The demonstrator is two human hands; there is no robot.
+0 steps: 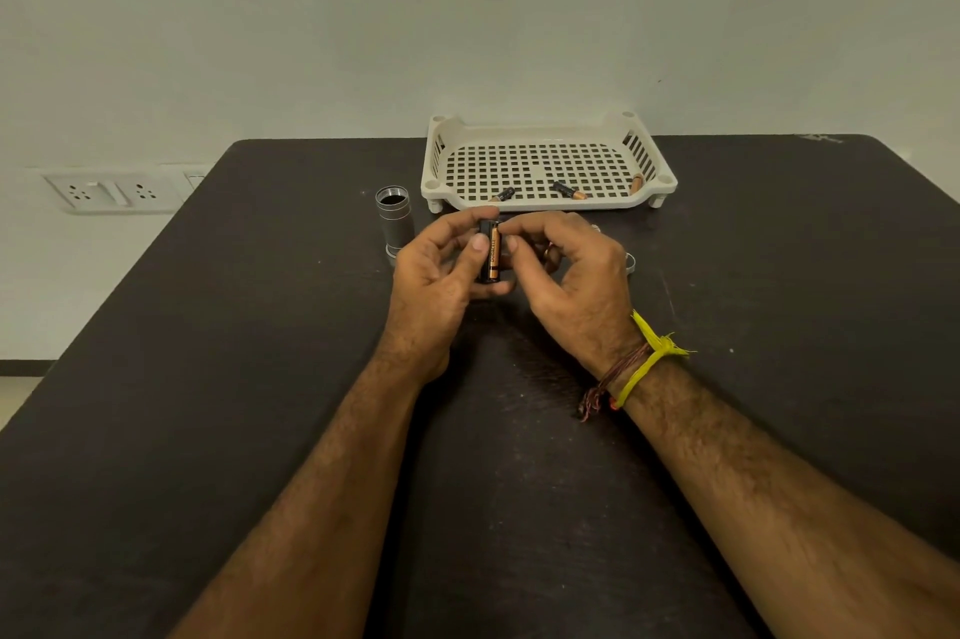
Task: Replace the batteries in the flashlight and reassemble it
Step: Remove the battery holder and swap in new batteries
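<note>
My left hand [436,280] grips a black battery holder [485,269] upright above the middle of the table. A copper and black battery [494,251] sits in the holder's front slot, and my right hand [566,269] pinches it with thumb and forefinger. The silver flashlight body [395,223] stands upright on the table just left of my hands, its open threaded end facing up. A silver part [630,262] pokes out from behind my right hand, mostly hidden.
A cream slotted tray [545,165] sits at the table's far edge against the wall. It holds three loose batteries: one [503,194], another [569,190] and a third [637,182] along its front. A wall socket panel [111,191] lies beyond the table's left edge.
</note>
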